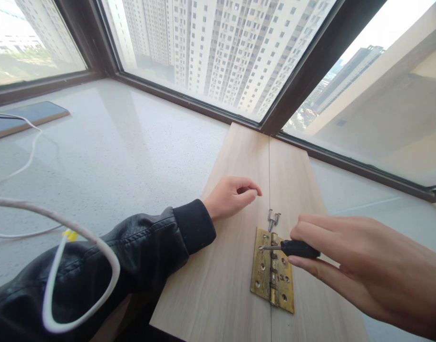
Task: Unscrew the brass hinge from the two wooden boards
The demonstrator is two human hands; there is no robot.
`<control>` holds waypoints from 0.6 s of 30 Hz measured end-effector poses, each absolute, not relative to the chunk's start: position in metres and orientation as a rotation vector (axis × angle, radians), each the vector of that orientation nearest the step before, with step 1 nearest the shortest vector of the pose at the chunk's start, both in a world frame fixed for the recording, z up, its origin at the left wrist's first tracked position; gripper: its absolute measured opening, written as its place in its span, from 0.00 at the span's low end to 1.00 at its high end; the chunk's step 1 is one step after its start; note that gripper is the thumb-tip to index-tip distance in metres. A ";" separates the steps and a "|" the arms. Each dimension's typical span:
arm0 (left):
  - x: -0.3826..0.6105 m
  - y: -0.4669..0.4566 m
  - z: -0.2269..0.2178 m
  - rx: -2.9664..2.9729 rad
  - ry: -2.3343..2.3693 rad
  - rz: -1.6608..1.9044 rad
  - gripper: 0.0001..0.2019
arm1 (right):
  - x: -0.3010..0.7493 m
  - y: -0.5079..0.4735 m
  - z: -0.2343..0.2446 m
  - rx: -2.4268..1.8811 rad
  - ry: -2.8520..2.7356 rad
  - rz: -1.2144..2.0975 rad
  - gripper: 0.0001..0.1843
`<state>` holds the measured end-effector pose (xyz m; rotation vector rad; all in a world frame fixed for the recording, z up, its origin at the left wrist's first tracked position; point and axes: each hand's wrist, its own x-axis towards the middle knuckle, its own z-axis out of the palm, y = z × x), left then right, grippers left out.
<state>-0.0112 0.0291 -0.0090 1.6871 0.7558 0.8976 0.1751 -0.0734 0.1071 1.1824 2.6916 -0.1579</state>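
My right hand (349,256) grips the black handle of a screwdriver (299,249) between thumb and fingers. Its metal tip touches a screw head (261,249) at a hole on the left leaf of a brass hinge (262,275). The hinge lies spread over the seam of two light wooden boards (218,285), with other holes visible in both leaves. Loose screws (274,219) lie just beyond its upper edge. To their left, my left hand (232,197) rests on the board, loosely closed, with nothing showing between thumb and forefinger; its palm is hidden.
A white cable (114,266) with a yellow tie loops across the left foreground, over my black sleeve (139,247). A flat device with a dark glossy face (32,116) lies on the speckled white sill (160,137). Dark window frames (189,102) bound the far side.
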 end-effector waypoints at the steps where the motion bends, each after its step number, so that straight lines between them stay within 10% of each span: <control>1: -0.011 0.029 -0.009 1.686 0.756 0.895 0.11 | 0.173 -0.074 0.106 1.186 2.707 -0.135 0.12; 7: -0.011 0.030 -0.010 1.685 0.750 0.898 0.11 | 0.161 -0.079 0.094 1.420 2.730 0.217 0.20; 18: -0.011 0.029 -0.009 1.690 0.751 0.898 0.11 | 0.177 -0.079 0.095 1.110 2.808 0.465 0.07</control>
